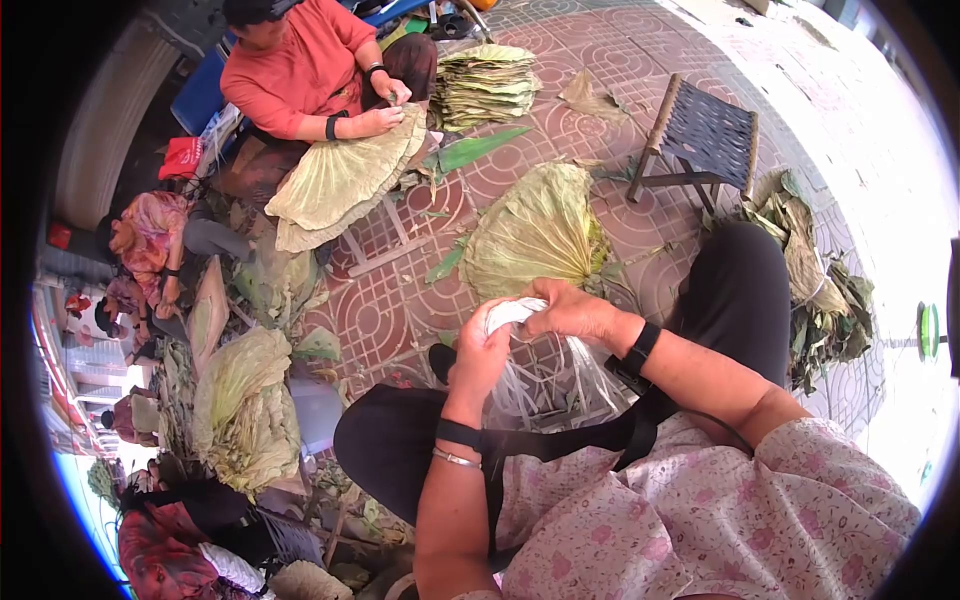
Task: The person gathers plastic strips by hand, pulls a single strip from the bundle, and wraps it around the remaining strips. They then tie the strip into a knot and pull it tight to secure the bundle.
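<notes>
Both my hands are closed on a bundle of white plastic strips (513,315), held above my lap. My left hand (478,350) grips its left end, and my right hand (575,313) pinches the right end. Loose, translucent strands of the strips hang below, between my hands and over my knees. Just beyond my hands, a stack of large dried leaves (530,228), folded into a fan shape, lies on the tiled ground. The fingertips are partly hidden by the bundle.
Across from me a person in a red top (305,70) holds a fan of dried leaves (345,180). A folding stool (705,135) stands ahead right. Leaf piles lie on the left (245,410), at the back (487,85) and beside my right knee (825,290). Other people sit at left.
</notes>
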`<control>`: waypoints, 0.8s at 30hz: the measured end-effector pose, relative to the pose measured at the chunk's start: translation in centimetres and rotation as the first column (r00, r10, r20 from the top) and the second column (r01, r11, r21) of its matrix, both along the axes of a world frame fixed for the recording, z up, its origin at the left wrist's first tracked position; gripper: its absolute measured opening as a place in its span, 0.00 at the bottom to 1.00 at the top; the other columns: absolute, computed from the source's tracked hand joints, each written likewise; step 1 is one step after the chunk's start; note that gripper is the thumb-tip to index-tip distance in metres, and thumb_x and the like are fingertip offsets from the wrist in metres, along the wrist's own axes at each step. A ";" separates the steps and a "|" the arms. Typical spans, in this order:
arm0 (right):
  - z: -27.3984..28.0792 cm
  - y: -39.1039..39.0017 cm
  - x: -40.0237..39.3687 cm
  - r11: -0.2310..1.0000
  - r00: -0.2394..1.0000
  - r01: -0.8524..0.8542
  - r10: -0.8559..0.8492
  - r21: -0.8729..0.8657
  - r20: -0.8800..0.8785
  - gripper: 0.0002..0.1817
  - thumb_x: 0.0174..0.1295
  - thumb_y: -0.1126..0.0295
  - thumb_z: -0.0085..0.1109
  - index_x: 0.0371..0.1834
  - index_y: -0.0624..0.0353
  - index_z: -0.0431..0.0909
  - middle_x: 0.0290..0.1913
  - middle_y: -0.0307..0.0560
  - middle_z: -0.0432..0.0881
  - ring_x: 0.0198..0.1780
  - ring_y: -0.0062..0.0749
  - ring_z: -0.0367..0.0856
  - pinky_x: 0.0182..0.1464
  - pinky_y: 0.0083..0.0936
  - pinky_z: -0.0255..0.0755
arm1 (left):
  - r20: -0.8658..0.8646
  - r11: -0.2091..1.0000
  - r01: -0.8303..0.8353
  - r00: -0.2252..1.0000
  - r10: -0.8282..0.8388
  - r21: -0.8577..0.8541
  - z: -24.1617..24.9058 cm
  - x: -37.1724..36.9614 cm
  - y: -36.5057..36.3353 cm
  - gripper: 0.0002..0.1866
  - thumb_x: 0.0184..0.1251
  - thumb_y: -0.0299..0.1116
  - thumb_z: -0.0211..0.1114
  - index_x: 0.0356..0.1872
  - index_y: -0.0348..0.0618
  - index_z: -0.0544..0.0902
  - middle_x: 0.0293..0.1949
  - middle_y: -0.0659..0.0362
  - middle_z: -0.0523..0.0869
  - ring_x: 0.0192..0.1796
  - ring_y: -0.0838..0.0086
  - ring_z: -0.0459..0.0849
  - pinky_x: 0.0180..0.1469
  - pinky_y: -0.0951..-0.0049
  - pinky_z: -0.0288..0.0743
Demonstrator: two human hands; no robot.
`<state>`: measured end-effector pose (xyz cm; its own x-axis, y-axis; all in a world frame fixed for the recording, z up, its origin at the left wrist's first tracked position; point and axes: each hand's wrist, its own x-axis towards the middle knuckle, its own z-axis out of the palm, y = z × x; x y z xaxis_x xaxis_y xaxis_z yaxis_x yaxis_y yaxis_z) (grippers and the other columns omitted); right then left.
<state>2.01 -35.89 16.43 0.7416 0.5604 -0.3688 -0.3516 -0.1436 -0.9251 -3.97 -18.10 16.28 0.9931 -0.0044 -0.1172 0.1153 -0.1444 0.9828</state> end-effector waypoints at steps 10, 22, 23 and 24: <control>1.4 -0.2 0.0 0.997 0.993 0.004 0.005 -0.077 0.119 0.25 0.46 0.70 0.69 0.50 0.65 0.76 0.33 0.44 0.82 0.29 0.24 0.79 0.31 0.22 0.73 | -0.194 0.989 0.023 0.980 -0.051 -0.144 0.1 -0.1 1.2 0.11 0.72 0.27 0.59 0.51 0.35 0.81 0.28 0.68 0.78 0.27 0.86 0.72 0.29 0.82 0.67; 1.1 -0.9 0.6 0.935 0.885 0.041 0.129 0.351 -0.447 0.28 0.46 0.78 0.69 0.54 0.67 0.73 0.31 0.44 0.82 0.16 0.17 0.71 0.16 0.13 0.60 | -0.330 0.896 -0.086 0.941 -0.070 -0.436 -0.1 -0.3 1.1 0.14 0.69 0.35 0.62 0.49 0.37 0.81 0.33 0.61 0.83 0.28 0.80 0.78 0.30 0.79 0.74; 1.3 -0.7 0.7 0.927 0.891 0.028 0.147 0.374 -0.430 0.29 0.46 0.79 0.69 0.55 0.67 0.71 0.30 0.45 0.83 0.15 0.17 0.70 0.15 0.14 0.60 | -0.377 0.878 -0.125 0.924 -0.068 -0.463 -0.2 -0.4 1.2 0.15 0.69 0.36 0.62 0.49 0.37 0.81 0.34 0.61 0.84 0.28 0.79 0.79 0.30 0.78 0.75; 1.2 -0.6 0.6 0.928 0.891 0.037 0.137 0.370 -0.432 0.29 0.47 0.79 0.69 0.55 0.67 0.71 0.30 0.46 0.83 0.15 0.17 0.70 0.15 0.14 0.60 | -0.413 0.876 -0.156 0.909 -0.053 -0.457 -0.1 -0.4 1.2 0.15 0.68 0.36 0.62 0.50 0.37 0.80 0.34 0.60 0.84 0.28 0.78 0.80 0.29 0.78 0.75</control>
